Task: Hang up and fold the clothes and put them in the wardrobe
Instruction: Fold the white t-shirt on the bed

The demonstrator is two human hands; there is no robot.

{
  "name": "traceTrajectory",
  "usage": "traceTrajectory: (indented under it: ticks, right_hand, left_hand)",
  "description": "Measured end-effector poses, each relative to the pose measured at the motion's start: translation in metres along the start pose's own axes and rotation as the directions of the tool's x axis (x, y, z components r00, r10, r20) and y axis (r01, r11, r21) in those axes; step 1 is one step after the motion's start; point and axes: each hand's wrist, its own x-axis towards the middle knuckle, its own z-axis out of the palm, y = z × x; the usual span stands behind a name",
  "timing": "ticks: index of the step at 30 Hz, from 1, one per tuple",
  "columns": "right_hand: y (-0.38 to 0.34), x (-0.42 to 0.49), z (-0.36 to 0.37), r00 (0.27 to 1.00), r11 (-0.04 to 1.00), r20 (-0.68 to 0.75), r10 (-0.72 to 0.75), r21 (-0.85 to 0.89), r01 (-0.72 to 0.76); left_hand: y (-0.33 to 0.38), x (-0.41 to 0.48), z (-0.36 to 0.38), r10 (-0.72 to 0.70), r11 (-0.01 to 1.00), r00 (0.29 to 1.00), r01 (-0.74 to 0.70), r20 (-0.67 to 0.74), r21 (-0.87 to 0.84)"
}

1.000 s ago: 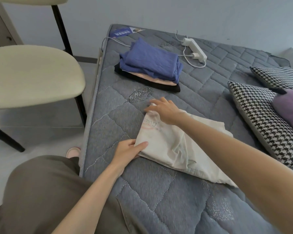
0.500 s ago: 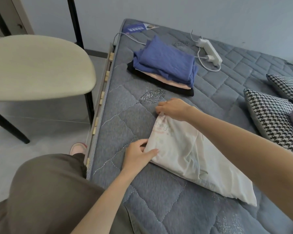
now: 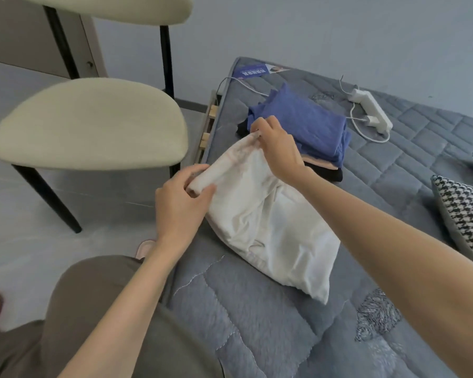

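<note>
A folded white garment [image 3: 268, 227] with a faint pink print hangs lifted at its top edge above the grey quilted mattress [image 3: 257, 323], its lower corner still lying on the bed. My left hand [image 3: 183, 203] grips the near top corner. My right hand [image 3: 276, 148] pinches the far top corner. Behind my right hand sits a stack of folded clothes [image 3: 311, 129]: blue on top, peach and black below.
A cream chair [image 3: 88, 121] with black legs stands on the floor left of the bed. A white power strip [image 3: 372, 110] with cables lies at the back of the mattress. A houndstooth cushion [image 3: 464, 216] rests at the right edge. Wardrobe panel [image 3: 19, 31] at upper left.
Both hands have taken hold of the white garment's top corners and raised that edge off the mattress. The view has swung left, toward the chair.
</note>
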Motion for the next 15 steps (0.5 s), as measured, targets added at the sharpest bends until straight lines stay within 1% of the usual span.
traceTrajectory:
  ticks: [3,5,7,11,13,15]
  right_hand:
    - [0.000,0.007,-0.008,0.997,0.997,-0.073,0.023,0.072,-0.018]
    - [0.008,-0.001,-0.015,0.994,0.994,-0.100,0.045,0.100,-0.035]
    - [0.021,-0.019,-0.021,0.989,0.990,-0.131,0.071,0.130,-0.054]
    - [0.052,-0.069,-0.035,0.975,0.983,-0.164,0.150,0.126,-0.131]
    - [0.065,-0.096,-0.039,0.970,0.979,-0.167,0.175,0.139,-0.152]
    - [0.075,-0.118,-0.038,0.962,0.969,-0.154,0.228,0.135,-0.208]
  left_hand:
    - [0.016,0.003,-0.006,0.044,0.997,0.998,-0.046,-0.041,-0.055]
    - [0.025,-0.004,-0.001,0.081,0.993,0.997,-0.083,-0.019,-0.088]
    - [0.034,-0.016,0.009,0.126,0.987,0.992,-0.122,0.026,-0.107]
    - [0.047,-0.046,0.034,0.196,0.977,0.970,-0.180,0.143,-0.112]
    - [0.051,-0.061,0.047,0.218,0.974,0.949,-0.198,0.226,-0.108]
    - [0.052,-0.075,0.059,0.242,0.970,0.919,-0.234,0.312,-0.064]
